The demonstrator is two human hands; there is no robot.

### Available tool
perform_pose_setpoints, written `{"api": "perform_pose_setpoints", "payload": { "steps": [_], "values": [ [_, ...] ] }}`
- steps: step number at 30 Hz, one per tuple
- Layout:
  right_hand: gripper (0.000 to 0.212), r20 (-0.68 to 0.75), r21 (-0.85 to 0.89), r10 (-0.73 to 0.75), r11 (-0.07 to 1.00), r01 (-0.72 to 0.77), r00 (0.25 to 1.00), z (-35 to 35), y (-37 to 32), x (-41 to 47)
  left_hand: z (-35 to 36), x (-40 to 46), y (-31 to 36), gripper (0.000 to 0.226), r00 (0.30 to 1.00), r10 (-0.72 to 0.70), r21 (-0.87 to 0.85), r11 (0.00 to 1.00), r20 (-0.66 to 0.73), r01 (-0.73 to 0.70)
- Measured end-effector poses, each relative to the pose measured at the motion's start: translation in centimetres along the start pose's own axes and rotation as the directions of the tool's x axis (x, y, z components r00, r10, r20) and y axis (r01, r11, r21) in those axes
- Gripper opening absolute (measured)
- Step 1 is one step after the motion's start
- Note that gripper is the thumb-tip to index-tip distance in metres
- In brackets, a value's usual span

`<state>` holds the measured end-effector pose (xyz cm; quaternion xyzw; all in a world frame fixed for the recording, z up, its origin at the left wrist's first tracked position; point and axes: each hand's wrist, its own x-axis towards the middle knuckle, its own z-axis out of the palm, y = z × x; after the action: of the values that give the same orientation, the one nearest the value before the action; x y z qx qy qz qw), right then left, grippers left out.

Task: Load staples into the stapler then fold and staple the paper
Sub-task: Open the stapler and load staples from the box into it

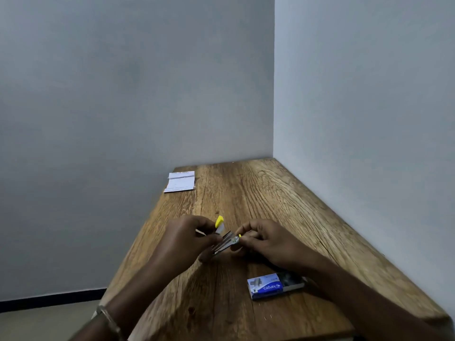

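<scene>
Lying near the far left edge of the wooden table (270,205), the folded paper (181,182) sits well apart from both hands. Nearer, the left hand (189,238) curls its fingers round the stapler (225,239), holding it above the tabletop with its yellow end raised. The right hand (267,242) pinches the stapler's other end between fingertips. A blue staple box (267,287) lies partly slid open just beside the right forearm.

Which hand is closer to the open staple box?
The right hand: the staple box lies just beside its wrist, while the left hand is farther off.
</scene>
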<state>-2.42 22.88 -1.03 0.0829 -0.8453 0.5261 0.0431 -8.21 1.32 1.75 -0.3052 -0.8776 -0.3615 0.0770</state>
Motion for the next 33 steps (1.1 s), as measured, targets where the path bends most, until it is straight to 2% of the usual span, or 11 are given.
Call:
{"api": "perform_pose_setpoints", "payload": {
  "steps": [5,11,15,17,20,24,27,30,33],
  "values": [
    [0.012,-0.033,0.086,0.035,0.996,-0.032,0.999,-0.1,0.8,0.0,0.7,0.6,0.2,0.017,0.999,-0.031,0.003,1.000,0.025,0.031],
    [0.011,-0.060,0.118,0.055,0.992,-0.047,0.997,0.0,0.6,-0.1,1.5,0.7,0.6,0.016,0.997,0.008,0.030,0.999,0.077,-0.011],
    [0.011,-0.076,0.141,0.074,0.988,-0.063,0.994,0.0,0.6,-0.1,2.0,0.6,1.0,0.014,0.999,0.001,0.035,0.999,0.048,-0.003],
    [0.011,-0.080,0.169,0.080,0.983,-0.065,0.994,-0.1,0.6,-0.2,1.9,0.6,1.0,0.012,0.998,-0.046,-0.033,0.998,0.052,0.047],
    [0.015,-0.076,0.258,0.098,0.963,-0.076,0.992,-0.2,0.4,-0.1,1.6,0.5,0.9,0.009,0.986,-0.164,-0.245,0.955,0.041,0.170],
    [0.039,-0.044,0.398,0.109,0.914,-0.083,0.993,-0.2,-0.3,-0.1,1.9,0.1,1.8,0.016,0.975,-0.223,-0.458,0.865,0.017,0.206],
    [0.057,-0.019,0.516,0.135,0.850,-0.106,0.991,-0.3,-0.9,-0.2,3.0,0.1,2.8,0.023,0.977,-0.163,-0.319,0.941,-0.135,0.113],
    [0.060,-0.063,0.630,0.165,0.771,-0.089,0.984,-0.3,-1.3,-0.3,4.3,-0.2,4.2,0.023,0.966,-0.054,-0.212,0.977,-0.252,-0.001],
    [0.059,-0.104,0.653,0.188,0.753,-0.075,0.977,-0.4,-1.2,-0.1,5.3,-0.2,5.4,0.024,0.952,0.021,-0.140,0.988,-0.304,-0.067]
  ]
}}
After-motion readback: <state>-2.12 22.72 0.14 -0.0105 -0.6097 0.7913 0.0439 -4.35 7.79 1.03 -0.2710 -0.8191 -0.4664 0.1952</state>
